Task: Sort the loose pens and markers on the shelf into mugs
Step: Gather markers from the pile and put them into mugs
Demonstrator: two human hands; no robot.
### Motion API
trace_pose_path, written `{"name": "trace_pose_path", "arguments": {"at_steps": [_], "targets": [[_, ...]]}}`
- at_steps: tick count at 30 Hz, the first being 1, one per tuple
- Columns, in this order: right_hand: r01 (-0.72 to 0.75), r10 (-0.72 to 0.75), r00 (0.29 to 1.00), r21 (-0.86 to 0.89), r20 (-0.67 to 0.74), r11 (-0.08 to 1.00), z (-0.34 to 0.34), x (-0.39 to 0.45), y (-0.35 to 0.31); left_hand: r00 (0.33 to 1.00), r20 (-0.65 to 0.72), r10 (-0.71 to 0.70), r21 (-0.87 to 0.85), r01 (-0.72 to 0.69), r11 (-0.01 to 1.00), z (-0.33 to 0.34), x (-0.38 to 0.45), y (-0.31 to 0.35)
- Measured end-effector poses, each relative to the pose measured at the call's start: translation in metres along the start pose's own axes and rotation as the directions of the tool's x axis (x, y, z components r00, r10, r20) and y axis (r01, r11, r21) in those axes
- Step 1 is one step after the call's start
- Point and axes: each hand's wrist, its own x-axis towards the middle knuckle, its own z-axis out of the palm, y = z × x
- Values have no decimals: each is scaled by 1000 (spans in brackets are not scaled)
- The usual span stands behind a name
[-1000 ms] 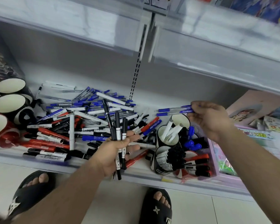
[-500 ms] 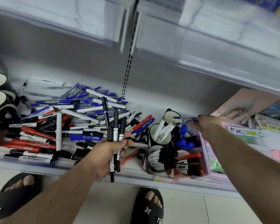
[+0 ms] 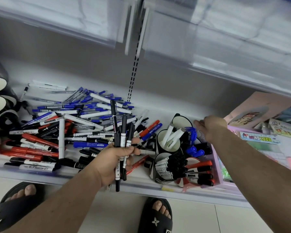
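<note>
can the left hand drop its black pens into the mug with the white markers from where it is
Probably yes: the left hand grips the black pens just beside that mug, whose mouth is partly free.

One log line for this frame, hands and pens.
left hand: grips black pens | right hand: fingers straight over far mug | loose pile: unsorted on shelf

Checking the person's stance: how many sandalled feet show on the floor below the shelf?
2. The left sandal is at the lower left corner, partly cropped by the frame; the right sandal is at the bottom centre. Nothing suggests more are hidden.
</note>
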Motion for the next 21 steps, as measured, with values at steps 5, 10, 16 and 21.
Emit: {"name": "trace_pose_path", "arguments": {"at_steps": [5,10,16,21], "targets": [[7,-186,917,450,354,893,21,-78,-40,992,112,-49,12,48,999,11,-9,2],[336,-334,692,124,640,934,35,-155,-50,964,242,-110,53,100,994,15,-19,6],[556,-430,651,-7,626,831,45,-172,-36,945,294,-141,99,117,988,12,-26,9],[465,-442,661,130,606,875,37,-177,-39,962,232,-144,122,118,986,12,-31,13]]}}
